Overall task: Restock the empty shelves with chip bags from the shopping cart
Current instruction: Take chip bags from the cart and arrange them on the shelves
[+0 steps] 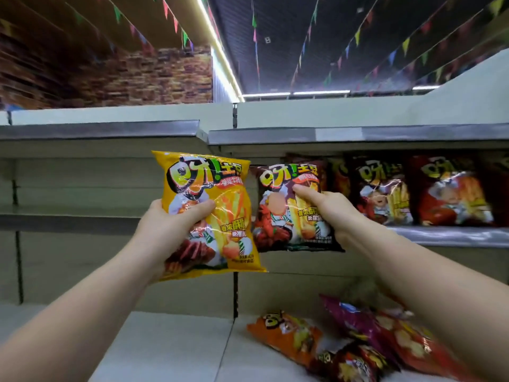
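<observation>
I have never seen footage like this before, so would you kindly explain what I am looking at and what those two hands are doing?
There is no machine here. A person wears a wide-angle camera on the head, so this single picture looks forward at that person's own arms in a shop aisle.

The left hand holds a yellow chip bag in its grip. The right hand holds a dark red chip bag, raised towards the middle shelf on the right, where similar red bags already stand in a row. The shelves on the left look bare.

On the bottom shelf several more bags lie loosely on their sides. The shopping cart is out of view.
</observation>
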A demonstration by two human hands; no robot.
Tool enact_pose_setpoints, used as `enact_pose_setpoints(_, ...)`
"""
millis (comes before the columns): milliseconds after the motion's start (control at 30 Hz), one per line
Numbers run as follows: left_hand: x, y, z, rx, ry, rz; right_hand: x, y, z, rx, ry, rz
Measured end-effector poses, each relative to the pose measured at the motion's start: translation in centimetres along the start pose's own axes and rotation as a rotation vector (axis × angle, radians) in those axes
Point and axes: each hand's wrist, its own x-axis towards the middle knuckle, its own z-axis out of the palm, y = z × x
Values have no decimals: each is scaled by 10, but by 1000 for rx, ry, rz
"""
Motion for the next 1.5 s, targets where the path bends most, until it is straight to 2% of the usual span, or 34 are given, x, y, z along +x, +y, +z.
enact_pose_setpoints(267,28,5,53,-32,-113,-7,67,-7,-44,40,138,45)
enact_pose_setpoints(433,42,9,77,-48,-153,-25,118,0,-48,10,130,23)
enact_pose_setpoints(767,63,11,112,-72,-78,-17,159,23,-63,-3,87,45)
enact_pose_setpoints(933,63,15,133,-97,-74,-21,159,27,-59,-77,123,32)
enact_pose_setpoints(1133,67,13,137,-107,-76,-53,138,18,-56,-496,231,-164)
enact_pose_setpoints(1200,72,11,130,-108,-88,-63,127,14,-54,-675,268,-317)
enact_pose_setpoints(1233,75,10,127,-109,-92,-66,119,10,-50,-686,266,-420)
enact_pose_setpoints(1300,82,11,118,-115,-100,-83,102,3,-36,-572,182,-537)
enact_pose_setpoints(1333,85,12,113,-116,-104,-98,95,0,-26,-510,107,-525)
enact_pose_setpoints(1433,98,14,98,-92,-108,-118,78,-4,4,-335,-184,-279)
enact_pose_setpoints(1500,107,15,90,-59,-114,-126,73,-5,19,-247,-287,-128)
